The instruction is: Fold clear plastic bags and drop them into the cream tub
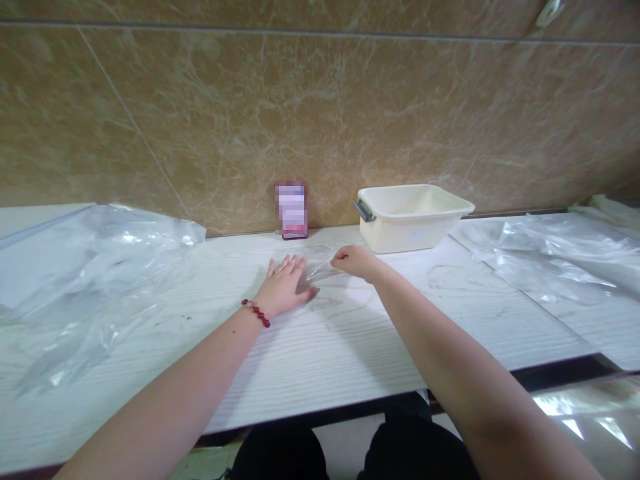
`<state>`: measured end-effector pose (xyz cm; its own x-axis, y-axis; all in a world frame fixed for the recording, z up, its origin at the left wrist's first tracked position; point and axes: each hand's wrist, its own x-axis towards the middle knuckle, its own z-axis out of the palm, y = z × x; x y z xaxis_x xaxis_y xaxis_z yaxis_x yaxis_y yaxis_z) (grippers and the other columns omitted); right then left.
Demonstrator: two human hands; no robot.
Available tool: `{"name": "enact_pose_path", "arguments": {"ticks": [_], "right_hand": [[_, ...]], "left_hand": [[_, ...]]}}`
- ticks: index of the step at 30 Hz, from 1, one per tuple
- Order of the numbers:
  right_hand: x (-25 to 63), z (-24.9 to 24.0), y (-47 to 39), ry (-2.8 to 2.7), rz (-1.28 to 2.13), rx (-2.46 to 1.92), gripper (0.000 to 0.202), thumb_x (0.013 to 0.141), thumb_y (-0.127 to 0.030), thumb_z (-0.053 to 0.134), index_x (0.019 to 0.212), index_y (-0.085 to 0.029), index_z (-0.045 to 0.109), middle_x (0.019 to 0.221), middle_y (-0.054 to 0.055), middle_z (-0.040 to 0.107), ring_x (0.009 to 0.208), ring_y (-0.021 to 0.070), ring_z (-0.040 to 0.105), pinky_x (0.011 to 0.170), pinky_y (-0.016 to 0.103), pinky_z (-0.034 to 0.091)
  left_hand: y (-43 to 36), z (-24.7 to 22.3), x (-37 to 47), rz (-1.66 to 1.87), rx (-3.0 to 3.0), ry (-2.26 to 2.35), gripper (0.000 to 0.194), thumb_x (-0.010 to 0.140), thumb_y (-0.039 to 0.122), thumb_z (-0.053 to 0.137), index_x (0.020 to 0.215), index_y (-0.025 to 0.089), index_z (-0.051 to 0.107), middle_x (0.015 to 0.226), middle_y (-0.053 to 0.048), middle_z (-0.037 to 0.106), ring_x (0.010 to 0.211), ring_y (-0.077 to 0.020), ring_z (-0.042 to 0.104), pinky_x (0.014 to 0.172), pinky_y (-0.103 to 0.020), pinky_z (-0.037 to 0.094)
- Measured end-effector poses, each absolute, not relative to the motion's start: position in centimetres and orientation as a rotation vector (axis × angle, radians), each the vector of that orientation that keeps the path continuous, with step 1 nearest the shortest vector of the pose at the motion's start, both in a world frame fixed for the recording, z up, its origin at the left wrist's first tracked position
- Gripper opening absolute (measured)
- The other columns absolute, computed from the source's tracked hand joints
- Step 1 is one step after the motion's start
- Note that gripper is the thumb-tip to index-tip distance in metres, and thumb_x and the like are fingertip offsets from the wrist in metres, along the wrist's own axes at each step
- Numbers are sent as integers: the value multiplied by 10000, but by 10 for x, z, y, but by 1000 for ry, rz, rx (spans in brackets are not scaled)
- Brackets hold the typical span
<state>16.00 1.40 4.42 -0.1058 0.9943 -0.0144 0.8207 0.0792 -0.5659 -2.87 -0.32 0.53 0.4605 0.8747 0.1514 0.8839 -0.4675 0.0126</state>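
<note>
A thin piece of clear plastic (320,268) stretches between my two hands, a little above the white wood-grain table (320,360). My left hand (284,287) lies with fingers spread at the plastic's left end, a red bead bracelet on its wrist. The fingertips of my right hand (353,261) are pinched on the plastic's right end. Behind my left hand a phone (294,210) with a blurred screen leans upright against the wall. A cream bin (410,230) with a grey side clasp stands behind and right of my right hand.
Crumpled clear plastic sheeting (115,247) covers the table's left side. More clear plastic (565,250) lies at the far right, past a seam in the tabletop. A brown marbled wall (320,113) rises along the back edge. Shiny plastic shows below the table at lower right.
</note>
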Motion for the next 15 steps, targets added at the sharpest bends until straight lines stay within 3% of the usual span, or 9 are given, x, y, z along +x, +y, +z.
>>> {"name": "enact_pose_path", "arguments": {"ticks": [4, 8, 12, 15], "right_hand": [[159, 44, 14, -1925, 631, -1665, 232, 651, -366, 473, 674, -168, 591, 573, -17, 543, 524, 78, 457, 461, 178, 312], [157, 44, 15, -1896, 615, -1487, 258, 668, -401, 468, 702, -168, 573, 609, -21, 534, 558, 73, 452, 509, 176, 334], [159, 41, 21, -1756, 653, -1321, 352, 689, -467, 442, 849, -168, 535, 753, 5, 559, 673, 88, 487, 607, 192, 376], [163, 39, 25, -1577, 822, -1235, 441, 720, -519, 377, 983, -176, 463, 955, 44, 547, 816, 106, 504, 663, 208, 397]], "left_hand": [[1, 1, -23, -273, -2649, -1545, 527, 786, 335, 312, 1250, 91, 257, 1306, -125, 284, 1213, -208, 201, 991, -389, 127], [7, 0, -26, -364, -2695, -1553, 498, 740, 117, 302, 1236, 83, 287, 1285, -107, 332, 1190, -171, 263, 992, -344, 180], [1, 12, -33, -709, -2838, -1632, 452, 765, 159, 303, 1211, 112, 358, 1221, -76, 429, 1110, -162, 392, 954, -297, 277], [-10, 28, -38, -1212, -2980, -1745, 400, 782, 269, 352, 1139, 126, 457, 1140, -59, 511, 1057, -184, 447, 935, -307, 310]]}}
